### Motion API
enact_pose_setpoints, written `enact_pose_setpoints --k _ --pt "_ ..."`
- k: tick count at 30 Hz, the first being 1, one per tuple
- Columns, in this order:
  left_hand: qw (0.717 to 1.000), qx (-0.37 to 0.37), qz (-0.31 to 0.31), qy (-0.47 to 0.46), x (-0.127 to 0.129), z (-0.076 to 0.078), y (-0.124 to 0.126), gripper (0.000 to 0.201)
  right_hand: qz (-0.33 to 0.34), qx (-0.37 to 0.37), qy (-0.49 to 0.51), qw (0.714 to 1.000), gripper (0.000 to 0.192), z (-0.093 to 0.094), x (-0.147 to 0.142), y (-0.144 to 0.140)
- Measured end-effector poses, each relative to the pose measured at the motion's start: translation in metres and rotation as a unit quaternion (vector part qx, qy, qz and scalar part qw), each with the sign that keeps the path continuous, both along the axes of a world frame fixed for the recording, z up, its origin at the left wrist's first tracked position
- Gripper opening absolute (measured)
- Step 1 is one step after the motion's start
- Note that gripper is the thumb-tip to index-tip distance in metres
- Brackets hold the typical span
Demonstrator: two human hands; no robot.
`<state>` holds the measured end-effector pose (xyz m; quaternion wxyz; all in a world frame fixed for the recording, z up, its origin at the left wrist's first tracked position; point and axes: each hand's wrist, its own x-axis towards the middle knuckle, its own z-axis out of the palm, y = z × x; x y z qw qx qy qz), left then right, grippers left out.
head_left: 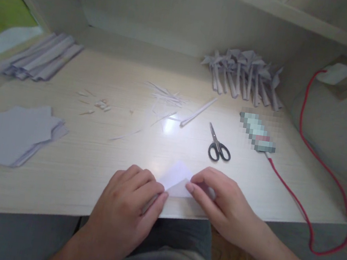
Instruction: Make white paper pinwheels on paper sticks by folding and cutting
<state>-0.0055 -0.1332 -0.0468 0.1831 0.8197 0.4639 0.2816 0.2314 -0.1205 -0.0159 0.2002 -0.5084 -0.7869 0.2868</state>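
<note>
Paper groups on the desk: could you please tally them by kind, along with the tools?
Flat sheet stacks: 1
Folded strip bundles: 1
Finished folded-piece piles: 1
Sheets under the hands: 1, pressed by the left hand and right hand
Scissors: 1
Red cables: 1
Total: 6
</note>
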Motion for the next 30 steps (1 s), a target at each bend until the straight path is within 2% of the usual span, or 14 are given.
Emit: enact_pose_setpoints --k 9,13,18,24,30 --pt "0.995 -0.032 0.079 0.053 0.008 0.002 0.006 0.02 -0.065 0.012 -0.101 0.993 0.022 -0.008 -0.017 0.013" --pt "0.994 -0.023 0.087 0.067 0.007 0.003 0.007 0.017 -0.045 -0.014 -0.101 0.994 0.029 0.001 -0.018 0.013" --pt "0.994 -0.007 0.084 0.062 0.008 0.003 0.004 0.016 0.027 0.03 -0.11 0.993 0.029 0.009 -0.017 0.01" --pt "0.996 0.006 0.084 0.032 0.002 0.002 -0.001 0.009 -0.007 -0.027 -0.092 0.995 0.027 0.007 -0.018 0.02" --pt "0.993 -0.007 0.117 0.029 0.004 -0.001 0.001 0.017 -0.012 0.001 -0.115 0.993 0.022 0.004 -0.024 0.027"
